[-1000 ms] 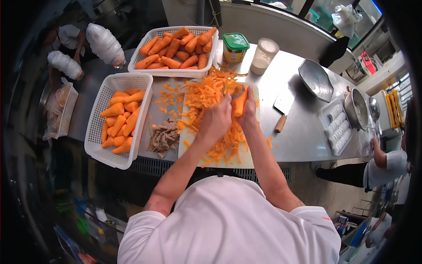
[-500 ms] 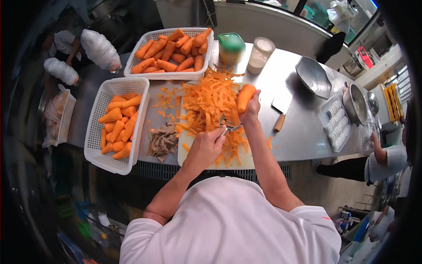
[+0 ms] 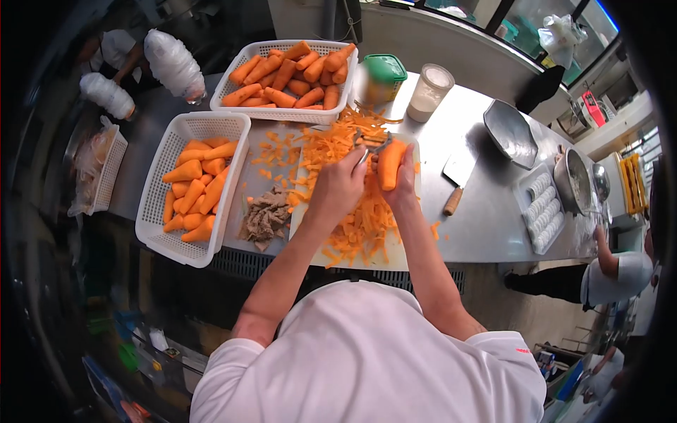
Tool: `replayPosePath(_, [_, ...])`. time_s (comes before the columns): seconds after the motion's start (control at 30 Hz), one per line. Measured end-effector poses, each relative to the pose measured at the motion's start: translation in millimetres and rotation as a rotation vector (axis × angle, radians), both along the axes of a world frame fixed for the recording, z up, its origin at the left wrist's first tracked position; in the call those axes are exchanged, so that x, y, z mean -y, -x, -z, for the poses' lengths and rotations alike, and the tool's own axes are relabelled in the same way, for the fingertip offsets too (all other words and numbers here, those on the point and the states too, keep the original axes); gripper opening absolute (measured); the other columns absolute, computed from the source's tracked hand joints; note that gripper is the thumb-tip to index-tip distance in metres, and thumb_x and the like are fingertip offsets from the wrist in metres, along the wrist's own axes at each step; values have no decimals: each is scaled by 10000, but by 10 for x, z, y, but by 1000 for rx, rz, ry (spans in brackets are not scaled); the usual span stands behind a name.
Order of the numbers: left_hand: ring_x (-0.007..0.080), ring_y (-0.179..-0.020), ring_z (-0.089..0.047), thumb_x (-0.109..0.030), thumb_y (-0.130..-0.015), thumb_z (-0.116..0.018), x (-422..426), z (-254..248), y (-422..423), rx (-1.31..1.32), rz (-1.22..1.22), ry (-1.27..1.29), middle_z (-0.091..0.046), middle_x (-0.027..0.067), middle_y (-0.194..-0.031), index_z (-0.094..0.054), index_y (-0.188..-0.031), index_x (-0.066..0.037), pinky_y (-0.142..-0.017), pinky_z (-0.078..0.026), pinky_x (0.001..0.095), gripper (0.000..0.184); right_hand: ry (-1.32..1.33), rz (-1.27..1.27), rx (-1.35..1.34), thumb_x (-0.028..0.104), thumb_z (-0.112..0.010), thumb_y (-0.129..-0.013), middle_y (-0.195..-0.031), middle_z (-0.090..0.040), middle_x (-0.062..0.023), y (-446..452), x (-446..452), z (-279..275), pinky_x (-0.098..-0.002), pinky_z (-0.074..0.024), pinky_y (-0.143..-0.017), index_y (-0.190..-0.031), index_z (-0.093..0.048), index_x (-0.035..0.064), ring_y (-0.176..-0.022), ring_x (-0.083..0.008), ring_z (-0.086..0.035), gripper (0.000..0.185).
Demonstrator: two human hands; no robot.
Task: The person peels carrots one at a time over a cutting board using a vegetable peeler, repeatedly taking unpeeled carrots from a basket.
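Observation:
My left hand (image 3: 340, 189) is closed around the handle of a metal peeler (image 3: 374, 141), whose head is at the far end of a carrot (image 3: 390, 166). With its fingers wrapped round the carrot's right side, my right hand (image 3: 405, 185) holds it tilted above the board. Beneath both hands a heap of orange carrot peelings (image 3: 363, 229) covers most of a pale cutting board (image 3: 398, 259). A crumpled brown cloth (image 3: 266, 217) lies left of the board.
Left stands a white basket (image 3: 151, 201) of peeled-looking carrots; a second basket (image 3: 282, 116) of carrots stands behind. A green-lidded tub (image 3: 384, 79) and a clear container (image 3: 429, 93) are at the back. Rightward lie a cleaver (image 3: 459, 169), a dark tray (image 3: 509, 132) and a bowl (image 3: 570, 181). Another person (image 3: 615, 275) stands far right.
My left hand has moved the peeler away from me, from the carrot's near end to its far end. The carrot now tips its near end lower. The whole view has shifted slightly.

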State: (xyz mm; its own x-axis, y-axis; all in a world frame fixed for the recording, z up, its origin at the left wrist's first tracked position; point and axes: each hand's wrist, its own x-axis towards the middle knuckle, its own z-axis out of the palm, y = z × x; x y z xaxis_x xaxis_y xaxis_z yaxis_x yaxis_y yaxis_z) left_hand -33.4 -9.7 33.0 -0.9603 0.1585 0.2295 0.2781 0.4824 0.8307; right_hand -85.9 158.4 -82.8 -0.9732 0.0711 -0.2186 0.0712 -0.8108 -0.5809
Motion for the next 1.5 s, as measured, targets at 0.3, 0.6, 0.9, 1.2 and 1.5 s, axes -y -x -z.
replayPosePath(0.3, [429,-797,-655,-68,-922,-573,95,27,-467,93,138,-21,-623,294,-813,-619,-1184,26,-647,-509,453,282,-70,45,38,549,-362,-1024,-980,-647,-114,-16,-140,26,-374,-572,-746,-1198,-544,59,-845,-232,-642,551])
replayPosePath(0.6, [419,-751,-658,-109,-937,-578,66,150,-699,110,145,142,-625,283,-781,-622,-1207,13,-630,-502,417,300,-89,184,168,511,-277,-1056,-1027,-665,-131,70,-5,-43,-350,-563,-745,-1229,-536,35,-860,-231,-650,569])
replayPosePath(0.9, [401,-742,-661,-64,-923,-578,-174,119,-152,-36,-5,61,-626,287,-824,-616,-1224,14,-634,-502,396,313,95,52,59,545,-273,-1043,-999,-650,-128,9,163,-228,-348,-571,-754,-1209,-537,34,-815,-239,-648,599])
replayPosePath(1.2, [431,-724,-635,-71,-925,-572,-63,-27,-26,-69,47,-6,-606,296,-793,-600,-1237,23,-621,-487,429,328,-56,43,62,518,-291,-1051,-1019,-656,-112,4,-1,-62,-350,-564,-741,-1225,-536,37,-852,-221,-649,567])
replayPosePath(1.5, [429,-764,-650,-84,-932,-575,84,183,-746,44,210,40,-625,293,-818,-617,-1218,19,-643,-501,438,307,-16,145,9,549,-202,-1048,-1000,-646,-141,105,-116,29,-390,-549,-795,-1239,-521,41,-886,-260,-638,629])
